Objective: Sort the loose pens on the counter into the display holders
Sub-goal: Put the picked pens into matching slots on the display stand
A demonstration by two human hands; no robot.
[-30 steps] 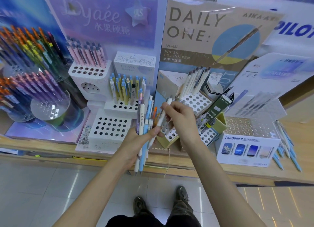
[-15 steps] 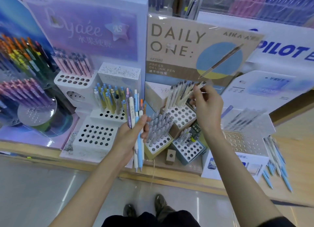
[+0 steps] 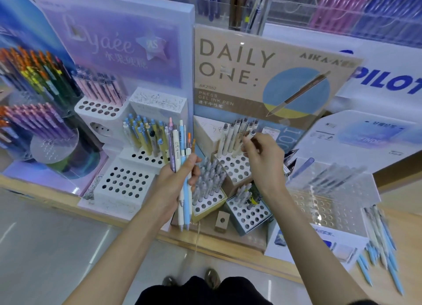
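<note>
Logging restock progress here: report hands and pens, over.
Hands: left hand grips pen bundle; right hand pinches cream pen in top tier of Daily One holder. On counter, right: loose blue pens. Nothing in the way.

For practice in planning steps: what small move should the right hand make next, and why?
Probably the right hand should release the cream pen it pinches: it stands in the top holder with its like, while the left hand holds a pen bundle unsorted.
</note>
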